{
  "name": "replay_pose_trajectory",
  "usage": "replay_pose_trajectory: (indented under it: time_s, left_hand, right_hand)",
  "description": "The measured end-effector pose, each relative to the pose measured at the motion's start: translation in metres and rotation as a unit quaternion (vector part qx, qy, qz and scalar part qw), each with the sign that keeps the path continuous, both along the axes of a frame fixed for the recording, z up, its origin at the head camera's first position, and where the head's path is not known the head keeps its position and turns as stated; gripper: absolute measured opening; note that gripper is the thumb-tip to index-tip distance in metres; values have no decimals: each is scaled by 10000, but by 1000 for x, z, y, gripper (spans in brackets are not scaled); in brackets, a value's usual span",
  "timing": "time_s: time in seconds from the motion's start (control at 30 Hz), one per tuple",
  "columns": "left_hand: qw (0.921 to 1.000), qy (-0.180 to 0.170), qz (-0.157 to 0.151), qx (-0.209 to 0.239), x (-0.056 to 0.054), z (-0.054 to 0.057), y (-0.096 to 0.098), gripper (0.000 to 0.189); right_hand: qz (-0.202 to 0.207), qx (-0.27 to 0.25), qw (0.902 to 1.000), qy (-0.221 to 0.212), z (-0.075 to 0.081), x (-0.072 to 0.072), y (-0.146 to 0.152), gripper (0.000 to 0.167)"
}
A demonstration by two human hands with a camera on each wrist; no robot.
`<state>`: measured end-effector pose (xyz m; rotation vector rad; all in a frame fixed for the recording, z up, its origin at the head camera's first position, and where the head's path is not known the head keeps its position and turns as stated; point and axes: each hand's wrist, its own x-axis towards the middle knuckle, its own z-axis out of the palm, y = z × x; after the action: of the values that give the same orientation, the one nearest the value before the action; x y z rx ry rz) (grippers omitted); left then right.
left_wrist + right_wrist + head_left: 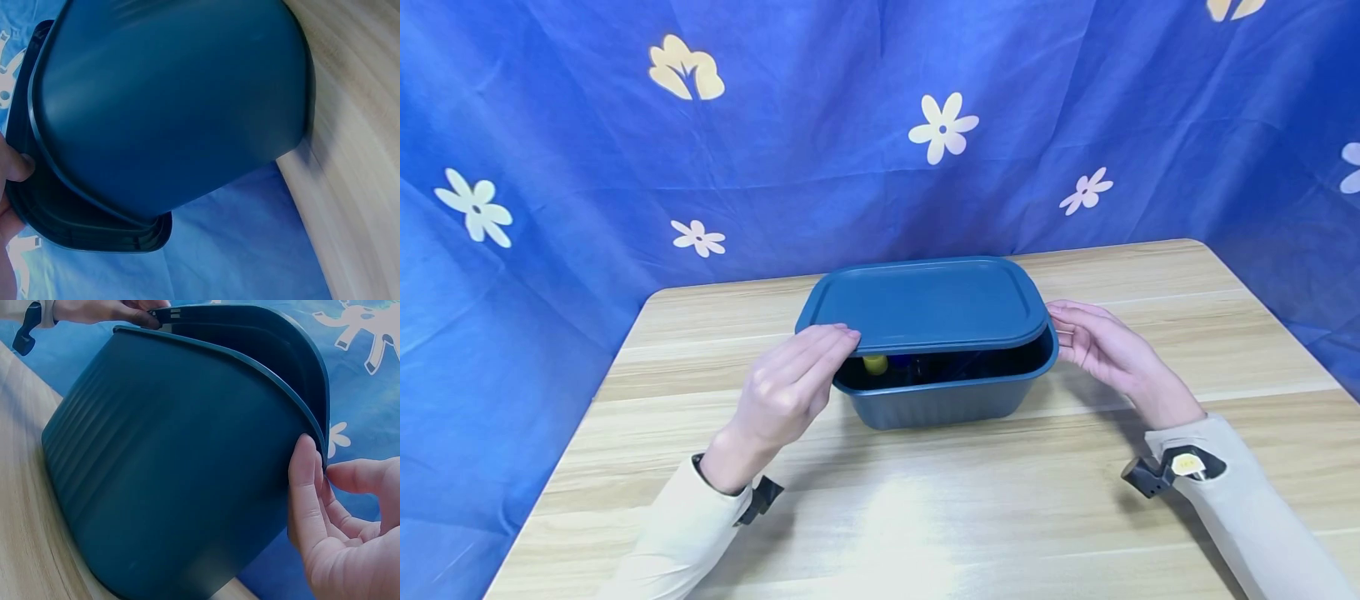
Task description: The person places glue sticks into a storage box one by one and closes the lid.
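Note:
A dark blue plastic storage box point(936, 407) stands on the table, its lid point(925, 304) lying askew over it. The lid's front edge is raised, which leaves a gap along the front. Through that gap a yellow item point(876, 364) shows inside; darker contents are hard to make out. My left hand point(790, 383) grips the lid's front left corner, with the thumb under the edge in the left wrist view. At the box's right end, my right hand point(1097, 346) pinches the rim, fingers against the outer wall point(187, 456) and thumb at the top edge.
The wooden table point(722, 358) extends around the box, with its back edge close behind. A blue curtain point(820, 150) with pale flower prints hangs behind the table. Small black cameras point(1146, 477) are strapped to both wrists.

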<state>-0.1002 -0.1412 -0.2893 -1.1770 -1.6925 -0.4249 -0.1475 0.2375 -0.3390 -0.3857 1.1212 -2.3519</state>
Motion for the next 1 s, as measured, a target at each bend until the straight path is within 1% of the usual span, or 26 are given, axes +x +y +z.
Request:
replay_pose_trajectory:
  time_s: [0.13, 0.4, 0.53, 0.67, 0.77, 0.83, 1.0]
  left_hand:
    - [9999, 55, -27, -101, 1, -4, 1, 23]
    - [9992, 278, -150, -258, 2, -12, 6, 21]
    - [9991, 246, -236, -247, 3, -15, 8, 19]
    - [9991, -19, -401, -153, 4, -16, 7, 17]
    - [9979, -342, -540, -112, 5, -18, 7, 19]
    - [9968, -542, -580, -66, 7, -19, 7, 21]
    - [9908, -1083, -782, 199, 11, -22, 8, 21]
  right_hand:
    - [60, -35, 10000, 21, 0, 0, 0, 36]
    - [149, -219, 9996, -117, 0, 1, 1, 36]
    - [139, -254, 9995, -144, 0, 1, 2, 35]
    - [162, -271, 9994, -109, -1, 0, 1, 36]
    - [198, -299, 9993, -94, -1, 0, 1, 36]
    - [214, -298, 9993, -82, -1, 0, 1, 36]
    - [216, -270, 9994, -61, -1, -1, 1, 36]
